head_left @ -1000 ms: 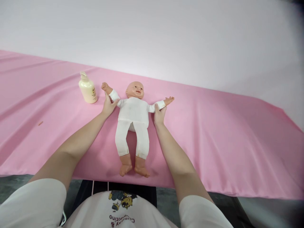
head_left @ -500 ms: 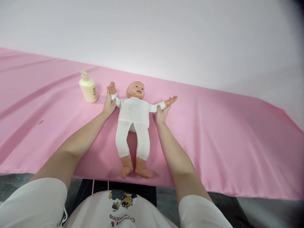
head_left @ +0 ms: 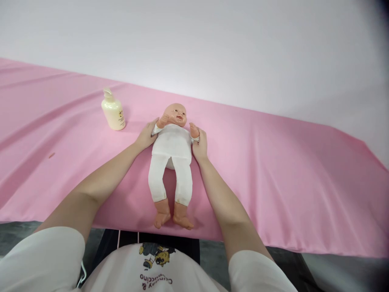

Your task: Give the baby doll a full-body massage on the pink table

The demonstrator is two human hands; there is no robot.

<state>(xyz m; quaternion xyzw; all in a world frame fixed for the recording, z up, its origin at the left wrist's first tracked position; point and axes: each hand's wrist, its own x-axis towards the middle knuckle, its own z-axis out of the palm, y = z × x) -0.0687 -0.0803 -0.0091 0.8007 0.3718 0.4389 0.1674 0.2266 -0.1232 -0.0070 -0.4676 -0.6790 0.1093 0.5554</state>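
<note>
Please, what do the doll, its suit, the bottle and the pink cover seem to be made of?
Doll: probably vinyl or plastic; head and feet look smooth, with a slight sheen.
Suit: soft white knit cloth, matte, creased at the legs.
Bottle: cream plastic, glossy, with a pump top.
Cover: thin woven fabric, faintly satiny; long folds run across it.

Printed upside down on the white shirt point(head_left: 158, 271) at the bottom edge of the view, under a small cartoon figure: one red line of lettering, legible in part as "Cappuccino", with a second line below cut off by the frame. On the cream pump bottle point(head_left: 113, 111) standing on the pink sheet, a small brownish label mark, too small to read. No other text, numbers or signs to be read anywhere.
</note>
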